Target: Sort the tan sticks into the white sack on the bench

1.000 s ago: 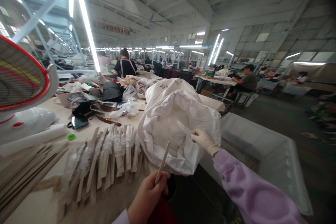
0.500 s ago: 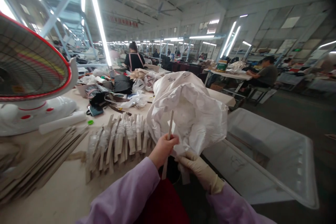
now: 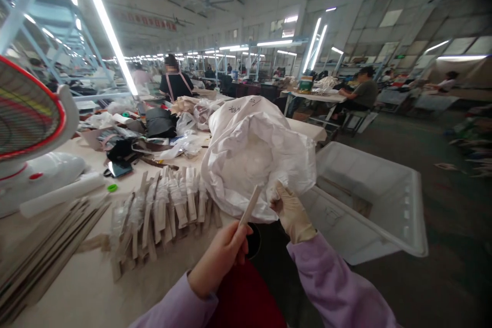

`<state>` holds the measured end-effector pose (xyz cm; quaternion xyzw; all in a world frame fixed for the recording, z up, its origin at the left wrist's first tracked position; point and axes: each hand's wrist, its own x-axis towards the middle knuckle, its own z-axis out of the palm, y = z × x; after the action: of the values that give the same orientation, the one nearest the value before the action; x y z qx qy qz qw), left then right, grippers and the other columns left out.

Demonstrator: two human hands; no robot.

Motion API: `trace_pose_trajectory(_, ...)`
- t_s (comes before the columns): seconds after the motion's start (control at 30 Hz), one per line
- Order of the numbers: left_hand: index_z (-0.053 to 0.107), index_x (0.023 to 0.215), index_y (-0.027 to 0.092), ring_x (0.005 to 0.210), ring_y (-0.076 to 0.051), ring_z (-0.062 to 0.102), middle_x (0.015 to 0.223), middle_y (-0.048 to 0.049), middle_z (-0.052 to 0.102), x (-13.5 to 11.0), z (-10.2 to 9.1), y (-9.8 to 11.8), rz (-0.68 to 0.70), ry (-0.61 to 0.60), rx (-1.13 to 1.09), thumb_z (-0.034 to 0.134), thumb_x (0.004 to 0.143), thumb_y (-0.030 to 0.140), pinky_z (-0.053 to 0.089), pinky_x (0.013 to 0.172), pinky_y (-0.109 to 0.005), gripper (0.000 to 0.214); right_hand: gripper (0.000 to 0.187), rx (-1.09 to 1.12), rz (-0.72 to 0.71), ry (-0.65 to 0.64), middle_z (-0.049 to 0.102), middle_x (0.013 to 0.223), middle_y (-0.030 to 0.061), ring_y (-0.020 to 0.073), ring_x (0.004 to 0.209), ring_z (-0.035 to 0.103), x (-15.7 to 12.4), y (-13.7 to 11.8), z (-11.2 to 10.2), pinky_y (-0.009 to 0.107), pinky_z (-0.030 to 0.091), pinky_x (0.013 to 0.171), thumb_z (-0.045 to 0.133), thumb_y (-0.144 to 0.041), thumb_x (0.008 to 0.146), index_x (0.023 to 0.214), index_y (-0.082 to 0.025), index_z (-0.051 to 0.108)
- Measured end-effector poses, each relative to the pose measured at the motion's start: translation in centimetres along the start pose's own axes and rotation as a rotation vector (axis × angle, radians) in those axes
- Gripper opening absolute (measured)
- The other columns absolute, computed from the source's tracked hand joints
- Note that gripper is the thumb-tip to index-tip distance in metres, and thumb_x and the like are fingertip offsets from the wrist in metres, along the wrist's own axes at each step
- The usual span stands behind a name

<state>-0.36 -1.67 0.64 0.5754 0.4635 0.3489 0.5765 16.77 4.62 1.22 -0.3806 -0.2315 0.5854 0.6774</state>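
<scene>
My left hand [image 3: 219, 259] is bare and closed on a thin beige strip [image 3: 250, 204] that sticks up and to the right from my fingers. My right hand [image 3: 290, 210], in a pale glove, is raised beside the strip's top end with its fingers pinched against the lower front of a big white plastic sack [image 3: 255, 156]. The sack sits bulging at the table's edge. A row of several beige strip bundles wrapped in clear film [image 3: 165, 205] lies on the table just left of my hands.
A white and red fan [image 3: 31, 128] stands at the left, with a stack of flat strips [image 3: 46, 251] in front of it. A translucent plastic bin [image 3: 369, 200] sits right of the table. Bags and clutter [image 3: 154, 133] lie further back. Other people work at distant tables.
My right hand dropped low beside my left hand, then rose again to the sack's lower front. My left hand moved up and back down with the strip, which now leans right.
</scene>
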Motion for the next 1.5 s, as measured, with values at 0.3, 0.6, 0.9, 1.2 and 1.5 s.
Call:
trace_pose_trajectory(0.3,0.054,0.088,0.014,0.040,-0.006,0.045,0.055,0.0042,0.049,-0.7,1.3,-1.3,0.003,-0.006,0.061,0.034,0.087,0.043,0.029,0.039,-0.018,0.036,0.027,-0.137,-0.165,0.017,0.056,0.061,-0.0033,0.0106,0.058,0.048,0.2,1.6,0.9,0.024,0.041,0.054,0.073,-0.042,0.062,0.064,-0.019,0.060)
trace_pose_trajectory(0.6,0.050,0.085,0.014,0.036,-0.007,0.043,0.052,0.0039,0.050,0.4,-0.7,-0.8,-0.103,-0.099,0.037,0.032,0.083,0.050,0.027,0.035,-0.018,0.040,0.030,-0.530,-0.149,-0.257,0.057,0.062,0.0001,0.0141,0.061,0.048,-2.2,3.6,0.4,0.028,0.039,0.058,0.068,-0.047,0.067,0.068,-0.017,0.065)
trace_pose_trajectory(0.9,0.041,0.069,0.020,0.047,-0.008,0.031,0.056,0.0062,0.036,-0.9,-2.6,-0.9,0.069,0.139,0.181,0.039,0.084,0.048,0.026,0.041,-0.020,0.032,0.036,-0.567,-0.154,-0.331,0.048,0.055,-0.0023,0.0121,0.054,0.042,-3.5,4.1,1.6,0.027,0.035,0.054,0.063,-0.054,0.067,0.063,-0.019,0.061)
trace_pose_trajectory(1.2,0.040,0.063,0.020,0.051,-0.010,0.030,0.056,0.0052,0.032,-2.5,-3.3,-1.2,0.027,0.162,0.237,0.039,0.083,0.051,0.024,0.043,-0.021,0.036,0.046,-0.281,0.032,-0.343,0.030,0.048,-0.0061,0.0088,0.046,0.027,-4.2,3.8,2.6,0.025,0.023,0.046,0.048,-0.058,0.079,0.091,-0.017,0.067)
trace_pose_trajectory(1.5,0.044,0.061,0.019,0.054,-0.011,0.033,0.056,0.0048,0.035,-3.9,-3.3,-1.1,0.042,0.231,0.295,0.040,0.085,0.043,0.026,0.049,-0.022,0.034,0.049,-0.270,0.086,-0.331,0.028,0.047,-0.0060,0.0101,0.047,0.025,-4.9,4.9,3.4,0.025,0.024,0.046,0.043,-0.059,0.081,0.098,-0.018,0.066)
